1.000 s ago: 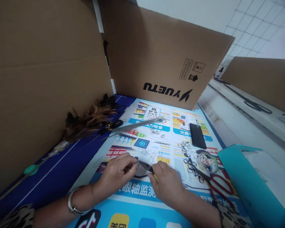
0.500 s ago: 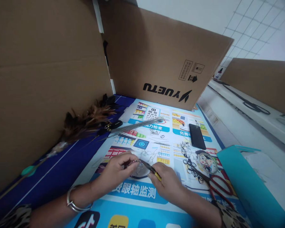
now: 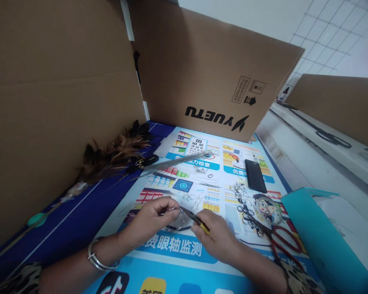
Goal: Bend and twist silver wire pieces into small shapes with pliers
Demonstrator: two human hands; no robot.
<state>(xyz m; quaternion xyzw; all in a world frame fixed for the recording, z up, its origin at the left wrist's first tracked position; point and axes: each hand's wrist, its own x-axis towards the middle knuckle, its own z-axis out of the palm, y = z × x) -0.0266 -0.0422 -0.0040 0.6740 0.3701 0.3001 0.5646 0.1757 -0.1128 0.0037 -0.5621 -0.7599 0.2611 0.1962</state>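
My left hand (image 3: 155, 216), with a silver bangle (image 3: 95, 256) on its wrist, is closed in a pinch between thumb and forefinger. From that pinch hangs a piece of thin bent metal wire (image 3: 181, 222); its full shape is partly hidden by the fingers. My right hand (image 3: 216, 237) is wrapped round pliers (image 3: 198, 221) with yellow-and-black handles. The dark jaws point left and meet the wire right at my left fingertips. Whether the jaws grip it is too small to tell. Below lies a printed blue and white sheet (image 3: 199, 265).
Behind the hands lies a bundle of straight wires (image 3: 184, 160). On the right are a black phone (image 3: 255, 175), small black rings (image 3: 248, 218), a clear round dish (image 3: 269, 210), red-handled scissors (image 3: 286, 240) and a teal box (image 3: 313, 228). Brown feathers (image 3: 110, 159) line the left cardboard wall (image 3: 61, 102).
My left fingers have shifted slightly, and more of the thin wire shows below them. The pliers stay at almost the same spot in my right hand.
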